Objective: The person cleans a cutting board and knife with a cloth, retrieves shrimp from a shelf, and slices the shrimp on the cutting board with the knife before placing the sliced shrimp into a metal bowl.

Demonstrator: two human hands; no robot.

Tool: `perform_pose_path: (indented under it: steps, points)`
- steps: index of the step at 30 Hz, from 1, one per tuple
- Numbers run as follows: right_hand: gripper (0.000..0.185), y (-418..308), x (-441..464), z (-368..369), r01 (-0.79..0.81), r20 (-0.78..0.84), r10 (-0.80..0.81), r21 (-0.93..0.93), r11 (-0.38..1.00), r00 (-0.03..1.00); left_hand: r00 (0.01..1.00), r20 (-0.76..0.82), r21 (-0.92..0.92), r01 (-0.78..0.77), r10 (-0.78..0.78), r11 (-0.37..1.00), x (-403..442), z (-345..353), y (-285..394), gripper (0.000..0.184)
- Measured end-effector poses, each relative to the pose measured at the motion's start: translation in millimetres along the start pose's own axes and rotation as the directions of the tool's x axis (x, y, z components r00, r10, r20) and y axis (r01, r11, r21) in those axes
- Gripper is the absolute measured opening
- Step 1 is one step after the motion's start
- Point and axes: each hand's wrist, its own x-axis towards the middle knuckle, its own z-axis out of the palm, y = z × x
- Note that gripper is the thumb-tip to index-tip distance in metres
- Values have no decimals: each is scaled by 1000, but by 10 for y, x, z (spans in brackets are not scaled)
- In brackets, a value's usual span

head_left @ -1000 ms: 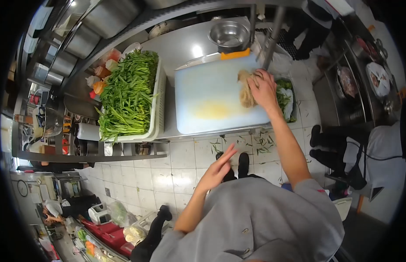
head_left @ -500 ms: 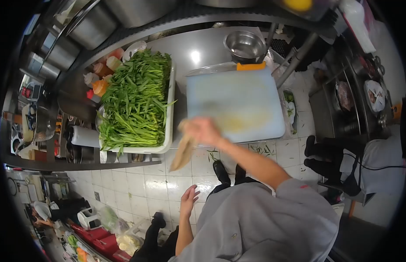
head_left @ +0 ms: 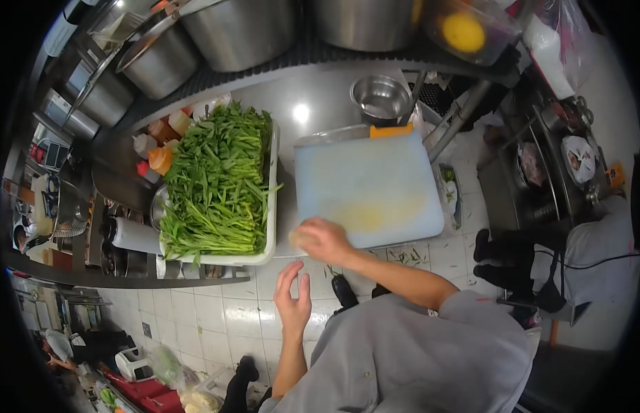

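Observation:
My right hand is closed around a tan cloth at the near left corner of the pale cutting board; most of the cloth is hidden in the fist. Just in front of my body, my left hand is raised below the right one, fingers apart and holding nothing. A yellowish stain marks the near part of the board. To the left stands a white tub heaped with long-leaved green vegetables.
A steel bowl and an orange piece sit behind the board. Large pots line the shelf above. Sauce bottles stand beyond the tub. Leaf scraps lie on the tiled floor. Another person is at the right.
The cloth hung down from my right hand and is now mostly bunched inside it. My left hand has risen toward the right one. The view has tilted up slightly.

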Motion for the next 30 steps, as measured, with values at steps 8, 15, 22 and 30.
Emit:
perform_pose_path:
  steps: [8, 15, 22, 30]
  points:
    - [28, 1684, 976, -2053, -247, -300, -28, -832, 496, 954, 972, 231, 583, -181, 52, 792, 916, 1298, -58, 65]
    - [29, 1730, 856, -2285, -142, 41, 241, -707, 693, 970, 977, 192, 714, -204, 93, 670, 1006, 1663, -463, 74]
    - [35, 1319, -134, -2525, -429, 24, 439, -180, 885, 898, 968, 124, 581, -250, 220, 774, 1372, 1706, -530, 39]
    - [29, 212, -2605, -3588, -552, -51, 652, 484, 679, 757, 991, 126, 644, -123, 53, 755, 2643, 2793, -680, 26]
